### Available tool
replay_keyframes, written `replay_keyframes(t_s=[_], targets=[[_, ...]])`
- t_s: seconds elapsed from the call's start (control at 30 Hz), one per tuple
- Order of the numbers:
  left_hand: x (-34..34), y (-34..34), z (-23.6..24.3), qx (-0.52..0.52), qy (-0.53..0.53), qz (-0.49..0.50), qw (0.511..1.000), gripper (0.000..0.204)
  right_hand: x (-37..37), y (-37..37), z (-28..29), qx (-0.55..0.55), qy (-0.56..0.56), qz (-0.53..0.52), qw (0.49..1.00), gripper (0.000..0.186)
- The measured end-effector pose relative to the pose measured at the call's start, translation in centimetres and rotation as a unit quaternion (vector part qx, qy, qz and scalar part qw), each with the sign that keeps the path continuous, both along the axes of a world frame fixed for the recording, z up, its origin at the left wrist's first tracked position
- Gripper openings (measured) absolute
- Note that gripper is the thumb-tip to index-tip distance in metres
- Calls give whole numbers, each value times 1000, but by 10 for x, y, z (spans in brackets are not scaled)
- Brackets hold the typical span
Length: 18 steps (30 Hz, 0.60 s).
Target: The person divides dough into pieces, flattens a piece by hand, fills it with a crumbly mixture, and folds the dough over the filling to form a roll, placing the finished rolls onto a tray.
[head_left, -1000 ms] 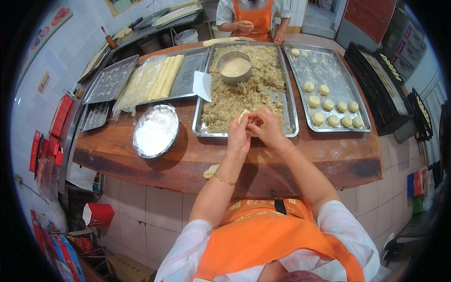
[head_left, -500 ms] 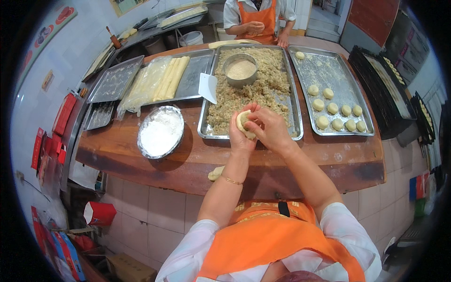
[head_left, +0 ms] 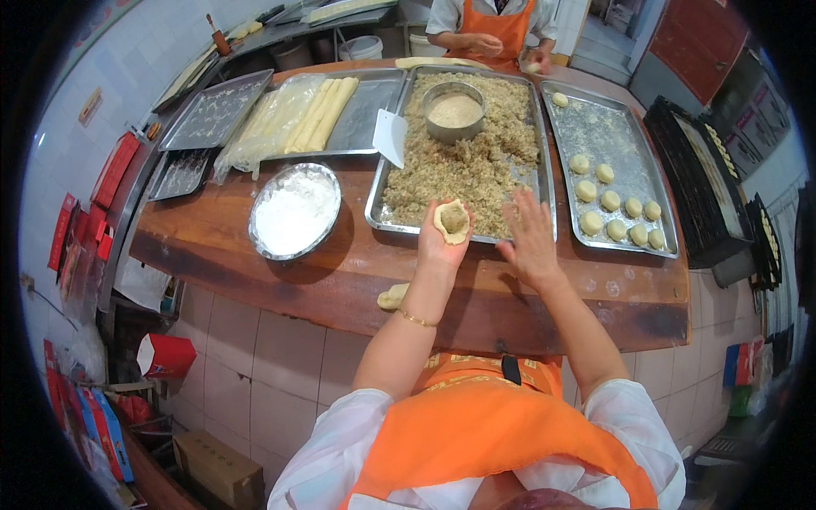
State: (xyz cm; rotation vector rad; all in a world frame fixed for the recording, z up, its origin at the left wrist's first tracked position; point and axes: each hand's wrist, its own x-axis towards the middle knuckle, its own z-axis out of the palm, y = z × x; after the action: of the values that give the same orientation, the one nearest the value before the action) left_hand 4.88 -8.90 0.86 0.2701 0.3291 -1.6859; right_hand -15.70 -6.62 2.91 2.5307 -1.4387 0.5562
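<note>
Cupped in my left hand is a round dough wrapper with a lump of crumbly filling in its hollow. My right hand is apart from it, fingers spread, over the near right edge of the filling tray. Brownish crumbly filling covers most of that tray. A metal round tin with pale crumbs stands in it, and a white scraper leans at its left rim. Below my left wrist, a piece of dough lies near the table's front edge.
A bowl of white flour stands left. Behind it, dough strips lie partly under plastic on a tray. The right tray carries several dough balls. Across the wooden table, a co-worker in an orange apron stands working.
My right hand has left the dough and moved right, its fingers spreading. The wrapper now faces up with filling showing inside. The head view has shifted slightly.
</note>
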Motion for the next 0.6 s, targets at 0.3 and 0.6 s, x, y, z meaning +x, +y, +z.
replay_keyframes(t_s=[0.3,0.6], targets=[[-31,18,23,-49,-50,-65,995,36,30,1,45,314,-509,160,785,78],[-46,36,30,-60,-209,-38,975,34,57,18,12,363,-607,182,683,54]])
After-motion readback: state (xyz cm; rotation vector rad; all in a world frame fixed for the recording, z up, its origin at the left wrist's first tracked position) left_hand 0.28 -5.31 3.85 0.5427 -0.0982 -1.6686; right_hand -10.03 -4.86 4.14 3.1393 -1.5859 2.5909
